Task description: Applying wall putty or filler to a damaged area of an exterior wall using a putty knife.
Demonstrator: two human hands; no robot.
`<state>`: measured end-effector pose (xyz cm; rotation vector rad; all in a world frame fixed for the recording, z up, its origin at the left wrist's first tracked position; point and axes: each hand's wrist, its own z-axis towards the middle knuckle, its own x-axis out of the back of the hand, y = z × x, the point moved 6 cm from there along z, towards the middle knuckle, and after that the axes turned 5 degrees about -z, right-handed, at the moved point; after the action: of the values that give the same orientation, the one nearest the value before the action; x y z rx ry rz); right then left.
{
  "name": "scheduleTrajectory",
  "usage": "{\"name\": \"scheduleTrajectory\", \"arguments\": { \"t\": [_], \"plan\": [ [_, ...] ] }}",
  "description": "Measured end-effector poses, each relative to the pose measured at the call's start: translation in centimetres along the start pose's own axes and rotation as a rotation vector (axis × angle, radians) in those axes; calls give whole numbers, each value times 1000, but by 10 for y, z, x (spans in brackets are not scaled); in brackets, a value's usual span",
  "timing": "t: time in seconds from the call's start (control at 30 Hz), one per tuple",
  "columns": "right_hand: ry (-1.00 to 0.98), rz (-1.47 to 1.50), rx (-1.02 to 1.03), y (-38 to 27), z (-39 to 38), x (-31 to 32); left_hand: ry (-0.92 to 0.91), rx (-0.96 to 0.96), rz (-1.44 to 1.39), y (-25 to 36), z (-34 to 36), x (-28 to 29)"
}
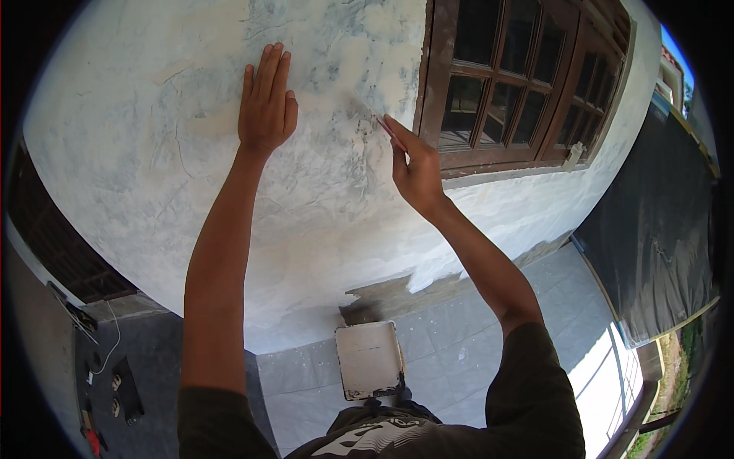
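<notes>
In front of me rises a plastered wall [306, 206], patchy in white, cream and grey, with fine cracks. My left hand [264, 111] lies flat against it with the fingers stretched upward and the thumb apart. To its right, near the window, my right hand [419, 168] is closed round the handle of a putty knife [389, 131]. The knife's thin blade points up and left at the wall's surface; its tip is blurred, so I cannot tell exactly how it meets the plaster.
A brown wooden window frame [432, 76] with several panes borders the wall at right. Below me sits a square, pale-smeared tray [401, 359] on a grey floor sheet [451, 340]. A black sheet [650, 222] hangs far right. A white cable [118, 329] and small items lie lower left.
</notes>
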<state>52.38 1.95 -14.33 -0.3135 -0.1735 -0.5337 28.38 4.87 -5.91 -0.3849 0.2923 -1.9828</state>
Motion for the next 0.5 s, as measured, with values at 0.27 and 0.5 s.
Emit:
{"name": "scheduleTrajectory", "arguments": {
  "t": [0.27, 0.5],
  "plan": [
    [286, -409, 270, -14, 115, 2, 4, 17, -6, 1, -1, -2],
    [-64, -556, 492, -17, 37, -56, 12, 20, -29, -2, -1, 1]
  ]
}}
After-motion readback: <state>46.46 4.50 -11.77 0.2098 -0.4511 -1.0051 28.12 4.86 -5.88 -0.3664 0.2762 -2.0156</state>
